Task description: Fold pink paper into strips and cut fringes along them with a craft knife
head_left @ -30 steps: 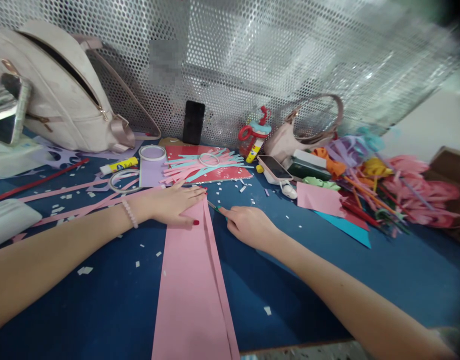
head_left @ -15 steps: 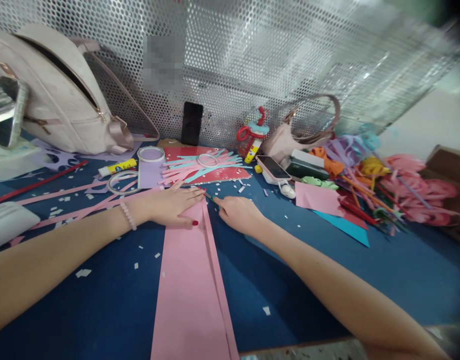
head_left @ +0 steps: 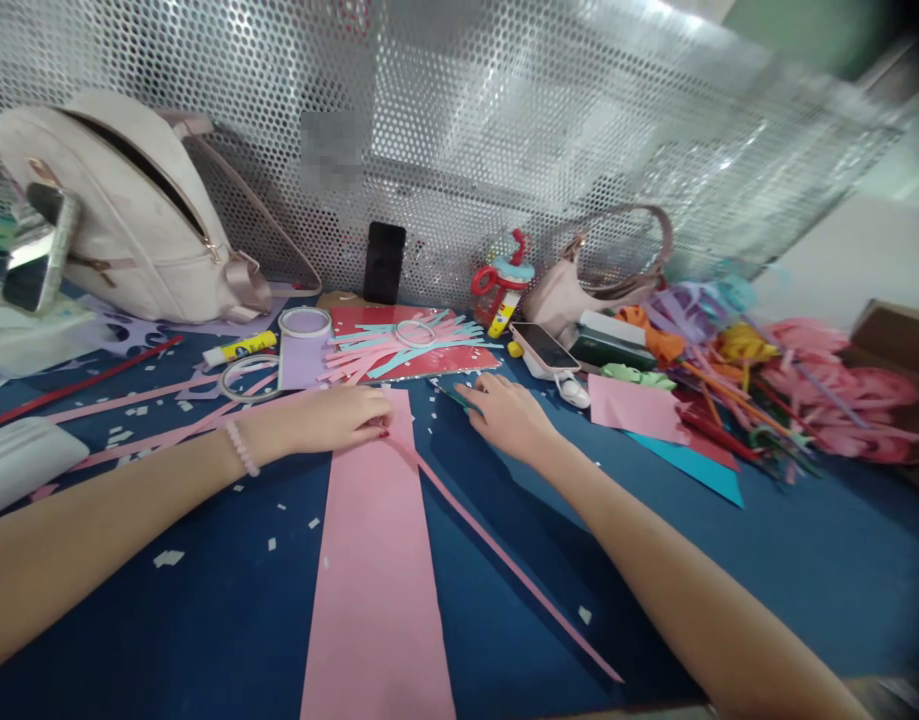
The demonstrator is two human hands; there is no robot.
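Note:
A long sheet of pink paper (head_left: 376,580) runs down the table in front of me. Lying across its far end, my left hand (head_left: 350,418) pinches one end of a narrow pink paper strip (head_left: 511,565). The strip slants away from the sheet, over the blue surface, toward the lower right. Just right of the sheet's far end, my right hand (head_left: 508,415) holds a slim green craft knife (head_left: 454,396) low over the table, its tip pointing left. Part of the knife is covered by my fingers.
Cut pink and blue strips with a white ring (head_left: 415,333) lie on a red packet (head_left: 459,357). A glue stick (head_left: 241,348) and tape rolls sit left. Phones, a cup (head_left: 500,285), bags and coloured craft pieces line the back and right. White scraps dot the table.
The narrow strip has come away from the sheet's right edge and swung right. My left hand went from flat to pinching it. My right hand has shifted slightly right with the knife.

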